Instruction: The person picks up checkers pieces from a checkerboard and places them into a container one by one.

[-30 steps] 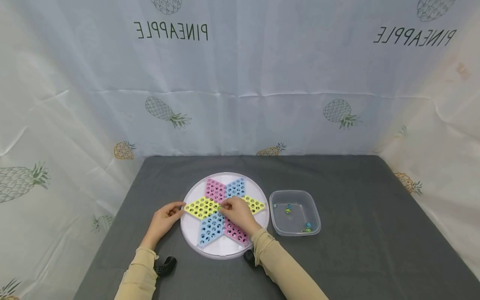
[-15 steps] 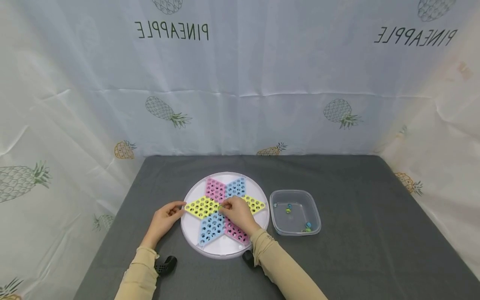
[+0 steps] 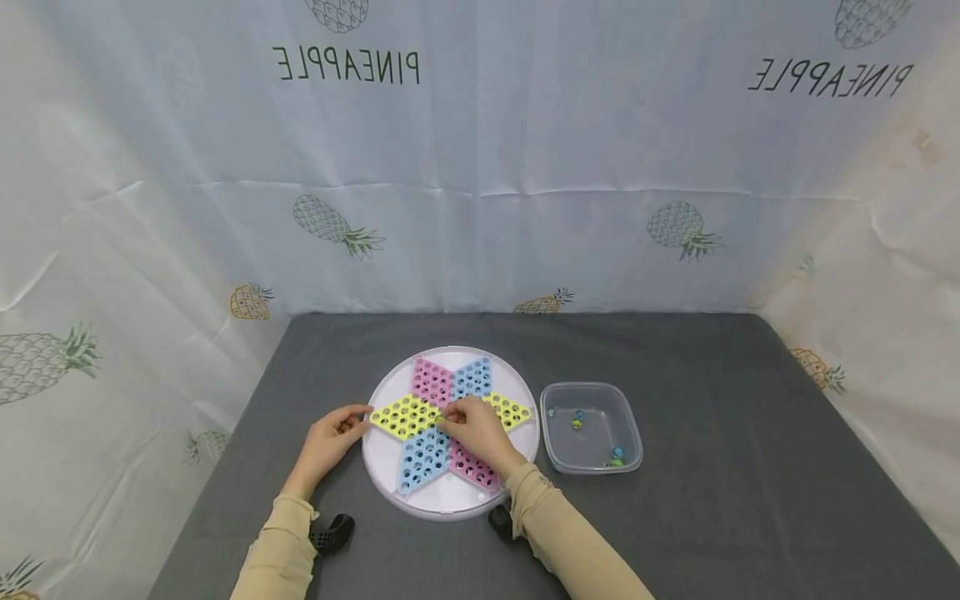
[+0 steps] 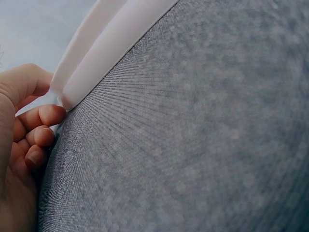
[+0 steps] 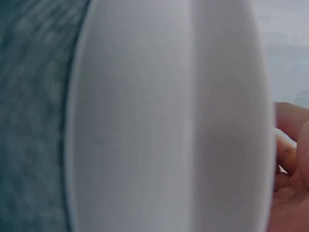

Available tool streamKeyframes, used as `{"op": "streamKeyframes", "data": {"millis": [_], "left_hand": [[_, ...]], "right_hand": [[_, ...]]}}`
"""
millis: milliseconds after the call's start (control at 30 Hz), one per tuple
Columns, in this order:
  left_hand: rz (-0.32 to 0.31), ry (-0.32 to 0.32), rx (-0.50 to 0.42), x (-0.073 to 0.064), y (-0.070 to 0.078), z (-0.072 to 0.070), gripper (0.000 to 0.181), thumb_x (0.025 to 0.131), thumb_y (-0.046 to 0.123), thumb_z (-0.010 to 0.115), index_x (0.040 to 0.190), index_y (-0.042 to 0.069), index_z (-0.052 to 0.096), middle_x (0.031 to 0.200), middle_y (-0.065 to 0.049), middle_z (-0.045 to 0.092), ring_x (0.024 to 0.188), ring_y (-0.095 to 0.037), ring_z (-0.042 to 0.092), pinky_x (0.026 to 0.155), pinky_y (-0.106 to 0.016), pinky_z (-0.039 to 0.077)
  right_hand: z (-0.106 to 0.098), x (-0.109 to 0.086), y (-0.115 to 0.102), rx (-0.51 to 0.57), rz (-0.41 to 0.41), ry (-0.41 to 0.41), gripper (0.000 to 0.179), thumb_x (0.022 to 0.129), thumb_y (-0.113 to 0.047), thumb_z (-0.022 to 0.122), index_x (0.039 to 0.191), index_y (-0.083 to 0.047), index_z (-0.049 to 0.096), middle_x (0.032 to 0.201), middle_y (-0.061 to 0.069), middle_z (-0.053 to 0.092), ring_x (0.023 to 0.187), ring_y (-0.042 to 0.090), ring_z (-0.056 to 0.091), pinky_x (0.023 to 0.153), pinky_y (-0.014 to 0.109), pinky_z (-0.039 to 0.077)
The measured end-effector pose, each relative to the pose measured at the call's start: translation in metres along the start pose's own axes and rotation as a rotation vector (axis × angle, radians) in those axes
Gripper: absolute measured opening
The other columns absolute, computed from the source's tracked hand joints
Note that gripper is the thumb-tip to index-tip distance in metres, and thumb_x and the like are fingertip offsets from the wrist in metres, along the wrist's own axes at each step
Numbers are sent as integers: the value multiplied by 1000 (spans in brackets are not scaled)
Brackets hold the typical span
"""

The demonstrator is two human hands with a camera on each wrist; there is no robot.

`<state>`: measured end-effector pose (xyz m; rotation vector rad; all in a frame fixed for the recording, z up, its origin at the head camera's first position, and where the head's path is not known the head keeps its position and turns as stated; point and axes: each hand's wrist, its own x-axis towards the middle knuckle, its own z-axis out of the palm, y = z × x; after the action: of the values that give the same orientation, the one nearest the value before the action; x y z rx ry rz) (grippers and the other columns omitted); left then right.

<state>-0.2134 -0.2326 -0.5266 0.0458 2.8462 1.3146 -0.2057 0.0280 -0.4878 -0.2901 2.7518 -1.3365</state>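
Observation:
A round white Chinese checkers board point(image 3: 382, 462) with a pink, blue and yellow star of holes lies on the grey cloth. My left hand point(image 3: 328, 440) holds its left rim; in the left wrist view, fingers point(image 4: 52, 115) touch the white rim point(image 4: 99, 63). Over the star's middle, my right hand point(image 3: 480, 431) pinches a green marble point(image 3: 439, 419) between thumb and index finger. Whether the marble sits in a hole is hidden by the fingertips. The board's side wall point(image 5: 135, 121) fills most of the right wrist view, with part of the right hand point(image 5: 292, 164) at its edge.
A clear plastic container point(image 3: 551, 450) stands just right of the board, holding several green and blue marbles point(image 3: 577, 423). Grey cloth point(image 3: 720, 450) covers the table. A pineapple-print curtain point(image 3: 480, 233) rises behind it and at both sides.
Both hands keep their places on the board. The green marble shows slightly less between the right fingertips; otherwise only the head view has shifted a little.

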Motion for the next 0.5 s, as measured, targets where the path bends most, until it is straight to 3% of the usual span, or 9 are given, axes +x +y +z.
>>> {"op": "streamKeyframes", "data": {"millis": [500], "left_hand": [[-8,9,-7,1,-1,2,24,81,31,60,104,25,60,81,-1,53,69,-11,45,60,-22,36]], "right_hand": [[-10,-7,-6,52,-38,29,20,76,-35,65,87,-18,64,77,-6,54,68,6,47,61,18,41]]}}
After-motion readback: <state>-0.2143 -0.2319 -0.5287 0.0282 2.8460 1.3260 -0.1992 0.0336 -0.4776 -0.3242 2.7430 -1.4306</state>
